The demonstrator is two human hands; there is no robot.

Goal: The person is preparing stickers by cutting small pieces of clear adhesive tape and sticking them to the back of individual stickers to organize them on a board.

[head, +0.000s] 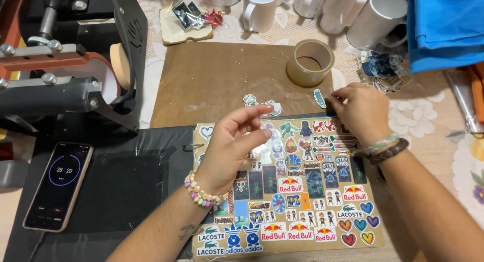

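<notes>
Sticker sheet (302,191) lies flat at the near middle of the table, covered with small colourful cut-outs; you're working along its far edge. Head view, the only one: your left hand (233,146) hovers over the sheet's far-left part, thumb and forefinger close together with a small pale bit apparently between them, though whether it's pinched can't be told. Your right hand (359,111) sits at the sheet's far-right corner, fingertips pressed down on the edge as if picking at or holding it; grip not clear. Loose stickers (262,105) lie just beyond the sheet on the brown mat (212,80), near the tape roll (310,62). White mugs (259,10) stand at the far edge, a mug press (70,75) at far left, a phone (58,185) showing a timer at near left. Judged step: peeling pieces off. Next move needs a clean lift with the sheet held steady.
</notes>
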